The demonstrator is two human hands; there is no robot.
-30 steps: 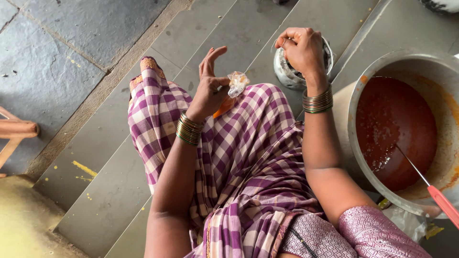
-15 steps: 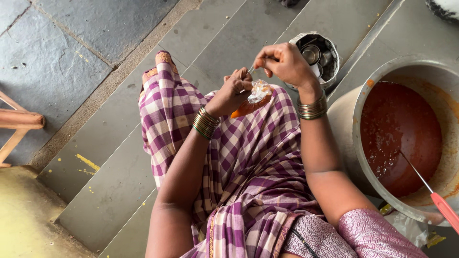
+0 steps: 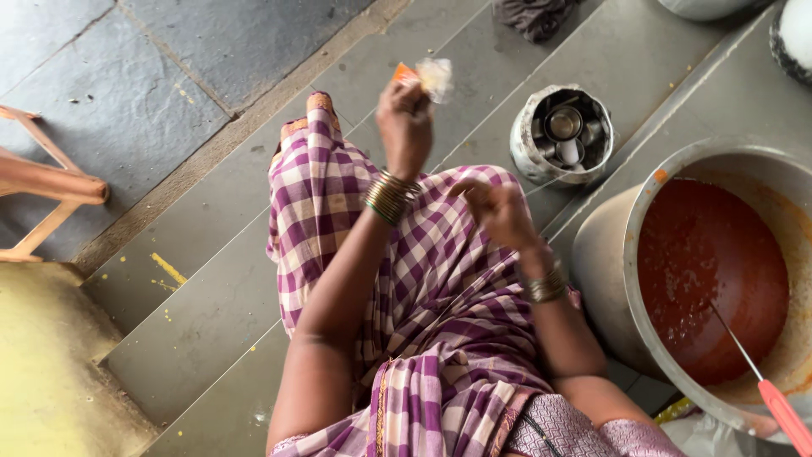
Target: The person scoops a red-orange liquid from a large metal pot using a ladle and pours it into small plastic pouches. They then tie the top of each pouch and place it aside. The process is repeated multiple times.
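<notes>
My left hand (image 3: 405, 120) is raised over my knees and pinches a small clear plastic packet (image 3: 434, 76) with an orange edge. Lower down, my right hand (image 3: 497, 206) hovers above my lap with its fingers loosely curled and nothing in it. Both wrists wear metal bangles. My lap is covered by purple and white checked cloth (image 3: 423, 279). A small round metal tin (image 3: 562, 135) holding little containers stands on the floor just beyond my right hand.
A large metal pot (image 3: 609, 262) of red sauce stands at the right, with a red-handled utensil (image 3: 778, 410) resting in it. A wooden stool leg (image 3: 42, 182) shows at the left. Grey stone steps run under me. A dark cloth (image 3: 533, 15) lies at the top.
My left hand has risen and moved away with the packet. My right hand let go of it and dropped toward my lap. The view shifted slightly.
</notes>
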